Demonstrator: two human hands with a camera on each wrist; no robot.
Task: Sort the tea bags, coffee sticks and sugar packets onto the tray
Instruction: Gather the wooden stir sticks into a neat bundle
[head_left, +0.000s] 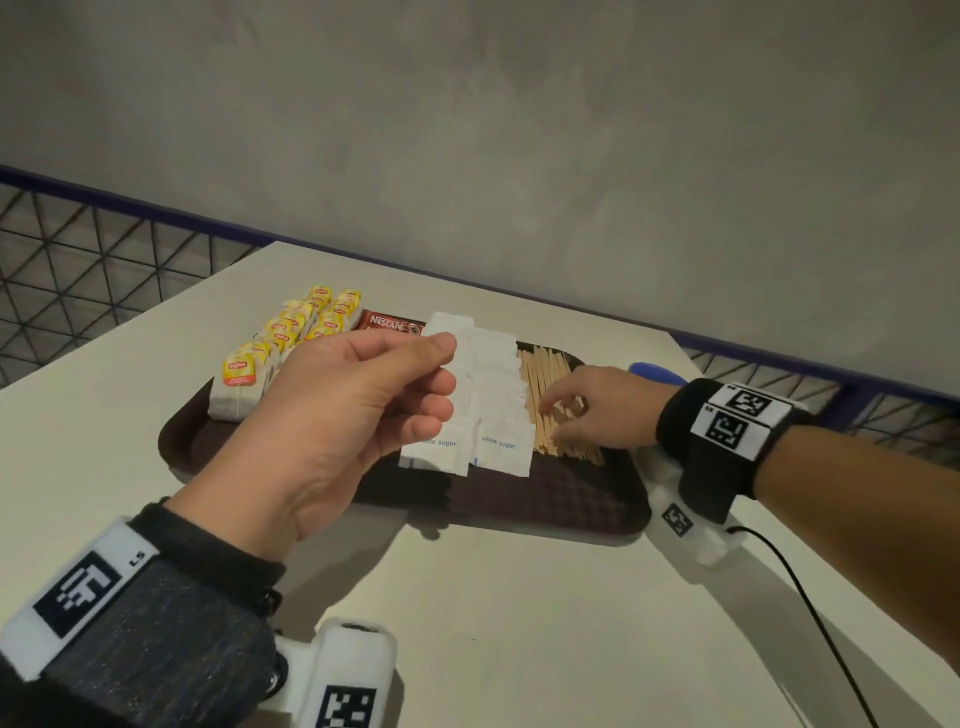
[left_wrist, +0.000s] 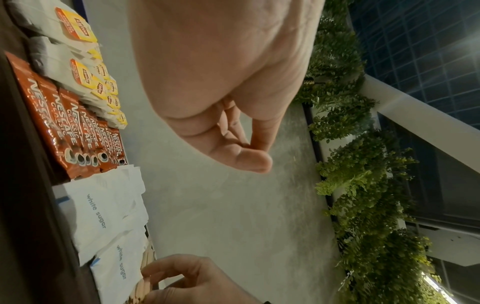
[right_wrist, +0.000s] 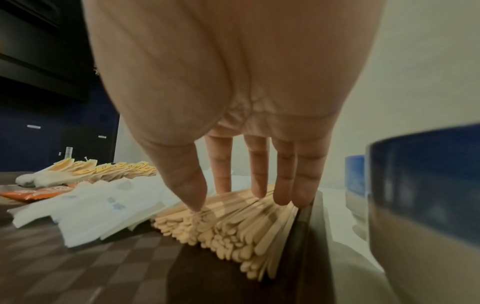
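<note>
Hovering above the near tray (head_left: 519, 512) edge, left hand (head_left: 332, 431), fingers curled on nothing. Farther right, right hand (head_left: 587, 410), fingers straight, spread, pressing wooden stirrers (right_wrist: 233, 224). Probably final tidying; next, squaring loose ends gently. Beyond, on the tray: white sugar packets (head_left: 493, 410), red coffee sticks (left_wrist: 78, 131), yellow-tagged tea bags (head_left: 291, 338) in overlapping rows.

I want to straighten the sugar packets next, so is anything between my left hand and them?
Nothing visible does. The left hand hovers empty over the tray, with only air down to the sugar packets. The right hand touches the wooden stirrers beside them, clear of that path.
</note>
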